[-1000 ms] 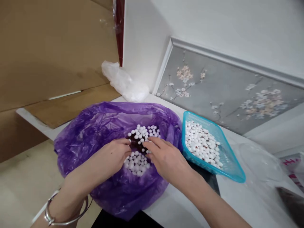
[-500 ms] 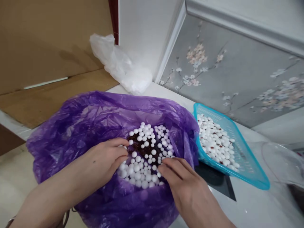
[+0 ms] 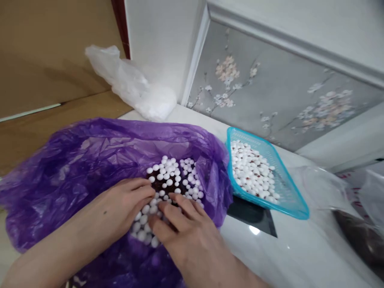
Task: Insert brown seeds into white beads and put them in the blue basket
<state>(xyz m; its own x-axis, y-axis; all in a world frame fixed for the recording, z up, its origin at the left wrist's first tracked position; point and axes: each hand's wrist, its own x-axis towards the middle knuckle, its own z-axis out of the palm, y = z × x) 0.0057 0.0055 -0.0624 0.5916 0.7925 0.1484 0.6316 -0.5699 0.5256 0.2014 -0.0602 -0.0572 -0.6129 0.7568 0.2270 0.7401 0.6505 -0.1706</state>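
A purple plastic bag (image 3: 120,148) lies spread wide, with many white balls (image 3: 147,236) of mixed sizes inside it. Dark brown material (image 3: 159,185) shows among the balls. At the left side of the pile is my left hand (image 3: 129,200), its fingers loosely bent and slightly apart, tips touching the balls. My right hand (image 3: 186,228) reaches over the front of the pile with fingers spread, pressing on the balls and covering some of them. I see nothing gripped in either hand.
Right of the bag, a blue plastic basket (image 3: 291,192) holds white pieces with reddish-brown bits. A dark panel (image 3: 255,216) lies beside it. Behind stand a white plastic bag (image 3: 135,88), cardboard (image 3: 54,52) and a floral panel (image 3: 270,80). Clear plastic (image 3: 324,188) lies far right.
My right hand has moved left onto the balls, close to my left hand. The view has shifted right, so the bag and basket appear further left.
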